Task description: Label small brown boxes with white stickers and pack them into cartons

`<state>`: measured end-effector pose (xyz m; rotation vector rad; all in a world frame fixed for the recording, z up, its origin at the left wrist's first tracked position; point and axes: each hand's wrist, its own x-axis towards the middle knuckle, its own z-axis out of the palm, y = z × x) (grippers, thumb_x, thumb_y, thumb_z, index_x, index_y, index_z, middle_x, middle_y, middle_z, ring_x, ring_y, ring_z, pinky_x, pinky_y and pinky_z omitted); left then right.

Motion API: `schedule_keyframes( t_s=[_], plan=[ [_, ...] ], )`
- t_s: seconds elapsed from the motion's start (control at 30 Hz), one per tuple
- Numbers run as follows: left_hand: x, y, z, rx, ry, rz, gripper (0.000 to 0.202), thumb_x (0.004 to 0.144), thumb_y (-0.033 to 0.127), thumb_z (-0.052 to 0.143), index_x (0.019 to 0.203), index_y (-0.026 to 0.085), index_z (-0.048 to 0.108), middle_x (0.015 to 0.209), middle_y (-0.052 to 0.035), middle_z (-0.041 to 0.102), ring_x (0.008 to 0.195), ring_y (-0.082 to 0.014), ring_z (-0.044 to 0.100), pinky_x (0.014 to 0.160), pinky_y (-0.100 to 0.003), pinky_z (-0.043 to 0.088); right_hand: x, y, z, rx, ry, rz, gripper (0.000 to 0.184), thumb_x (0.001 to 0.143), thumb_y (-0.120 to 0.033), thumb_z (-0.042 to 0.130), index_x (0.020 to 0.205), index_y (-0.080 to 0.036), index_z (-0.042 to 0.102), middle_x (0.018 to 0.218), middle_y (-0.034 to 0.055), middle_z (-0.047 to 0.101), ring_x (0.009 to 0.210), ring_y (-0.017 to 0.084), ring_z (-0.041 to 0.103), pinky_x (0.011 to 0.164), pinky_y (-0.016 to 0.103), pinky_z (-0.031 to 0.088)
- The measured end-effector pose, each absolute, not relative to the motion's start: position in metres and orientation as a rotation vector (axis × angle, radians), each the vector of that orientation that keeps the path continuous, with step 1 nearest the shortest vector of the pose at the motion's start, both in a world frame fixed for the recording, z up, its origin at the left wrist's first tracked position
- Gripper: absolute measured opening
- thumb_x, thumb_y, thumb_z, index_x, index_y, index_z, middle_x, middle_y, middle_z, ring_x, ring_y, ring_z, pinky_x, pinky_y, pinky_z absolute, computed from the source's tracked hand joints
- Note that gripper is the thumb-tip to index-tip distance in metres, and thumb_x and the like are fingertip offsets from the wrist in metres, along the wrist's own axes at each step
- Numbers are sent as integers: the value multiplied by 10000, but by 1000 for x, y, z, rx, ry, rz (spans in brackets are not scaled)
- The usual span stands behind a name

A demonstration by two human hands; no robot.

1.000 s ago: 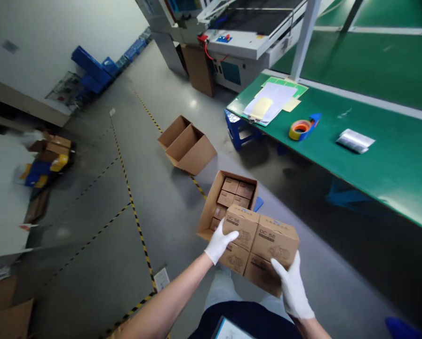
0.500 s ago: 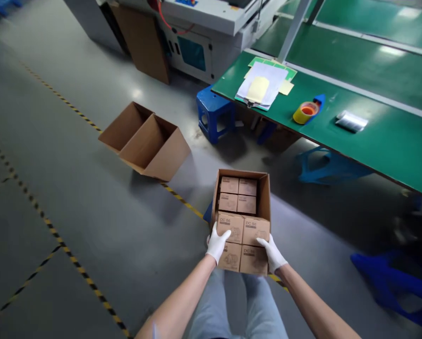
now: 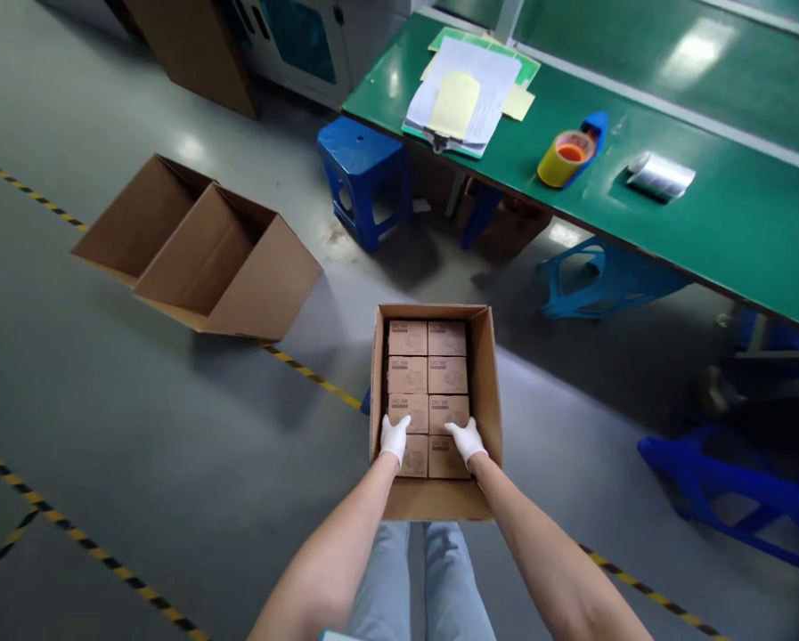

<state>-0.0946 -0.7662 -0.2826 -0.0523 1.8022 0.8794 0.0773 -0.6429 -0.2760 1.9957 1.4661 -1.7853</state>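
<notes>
An open brown carton point(image 3: 489, 392) stands on the floor in front of my legs, filled with several small printed cardboard boxes point(image 3: 428, 356) in two columns. Both my arms reach down into it. My left hand point(image 3: 395, 437), in a white glove, grips the left side of the nearest small boxes point(image 3: 432, 450). My right hand point(image 3: 467, 439), also gloved, grips their right side. These nearest boxes sit low inside the carton, level with the others.
An empty open carton point(image 3: 202, 254) lies on its side on the floor to the left. A green table point(image 3: 739, 223) at the right carries a clipboard with papers point(image 3: 462, 102), a tape dispenser point(image 3: 569, 151) and a silver pouch point(image 3: 659, 174). Blue stools point(image 3: 362, 174) stand beneath.
My hands have lowered the block of small boxes from chest height down into the carton. My view has tilted down toward the floor.
</notes>
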Motion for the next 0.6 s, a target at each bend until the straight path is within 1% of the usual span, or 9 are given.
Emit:
schedule_keyframes(
  t_s=[0.13,0.27,0.33,0.37,0.43,0.47,0.5,0.53,0.6],
  plan=[
    [-94,-760,-282,-49,1932,691,890,898,531,656,1614,184,257,1584,-190,505,1453,-297,504,1173,-406,424,75,-650,-288,2056,1437,-1718,812,819,-457,663,1549,-200,416,1424,138,648,1372,326,574,1161,439,462],
    [-95,-753,-261,75,2026,533,885,860,471,715,1595,183,313,1532,-170,569,1416,-294,546,1154,-370,446,73,-643,-285,2084,1425,-1706,964,807,-439,656,1621,-95,273,1540,197,534,1454,328,487,1218,434,382],
    [-97,-742,-243,169,2074,470,897,861,466,713,1597,141,316,1564,-204,524,1453,-326,502,1180,-399,428,73,-639,-274,2077,1436,-1719,976,815,-420,635,1633,-65,238,1594,220,459,1489,329,440,1246,443,338],
    [-101,-732,-233,225,2098,449,895,871,466,699,1600,119,313,1602,-222,470,1491,-341,450,1210,-417,396,74,-639,-266,2073,1445,-1727,972,820,-411,623,1635,-53,232,1626,224,409,1515,326,401,1264,446,306],
    [-118,-697,-209,384,2140,456,859,904,463,661,1615,130,314,1694,-190,326,1576,-327,294,1283,-420,281,83,-653,-243,2054,1561,-1734,930,841,-409,593,1627,-42,261,1669,214,332,1561,315,314,1298,453,235],
    [-131,-671,-197,516,2158,478,821,930,466,628,1624,157,318,1729,-146,260,1605,-303,215,1310,-406,215,92,-668,-229,2035,1657,-1736,886,858,-413,577,1619,-56,297,1678,194,324,1573,302,287,1308,454,211],
    [-147,-638,-185,669,2162,516,766,954,472,597,1630,225,332,1747,-68,233,1621,-257,160,1325,-372,159,103,-689,-216,1994,1818,-1723,820,884,-426,553,1601,-80,358,1665,175,360,1567,295,303,1310,466,219],
    [-166,-601,-174,992,2162,533,712,997,490,518,1630,214,345,1735,-78,267,1614,-269,188,1326,-407,168,116,-715,-203,1942,1969,-1715,743,911,-432,527,1578,-122,420,1631,151,428,1538,295,365,1297,492,266],
    [-205,-521,-161,1388,2119,440,648,1052,503,364,1626,201,359,1698,-90,357,1583,-263,282,1314,-431,204,146,-776,-185,1865,2068,-1697,594,931,-429,515,1493,-241,561,1527,103,567,1428,309,526,1211,519,431]
  ],
)
